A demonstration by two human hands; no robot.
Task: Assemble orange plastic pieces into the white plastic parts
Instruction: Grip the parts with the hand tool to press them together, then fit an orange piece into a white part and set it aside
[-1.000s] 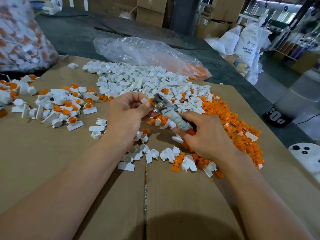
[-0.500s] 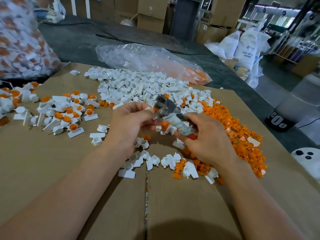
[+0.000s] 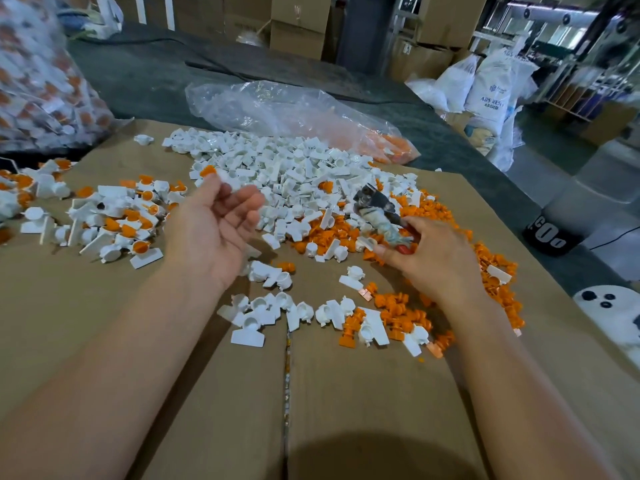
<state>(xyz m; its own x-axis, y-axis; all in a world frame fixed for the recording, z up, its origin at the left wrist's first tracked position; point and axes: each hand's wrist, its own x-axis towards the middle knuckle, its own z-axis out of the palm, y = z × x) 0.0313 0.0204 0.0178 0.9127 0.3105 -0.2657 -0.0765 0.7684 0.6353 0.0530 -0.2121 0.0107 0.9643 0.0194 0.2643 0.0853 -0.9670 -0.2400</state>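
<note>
The left hand [image 3: 214,230] has let go and drawn away from the cloth-wrapped metal tool [image 3: 379,213], swinging out leftward toward the assembled pieces [image 3: 114,216]. Its palm is now turned up and its fingers [image 3: 249,202] lie loose, no longer pinching a part against the tool's head. A blurred white-and-orange piece [image 3: 214,174] now shows just past them. The right hand [image 3: 429,258] has shifted the tool slightly rightward, well apart from the left.

Wrapped tool [image 3: 379,216] in right hand [image 3: 433,261]
</note>
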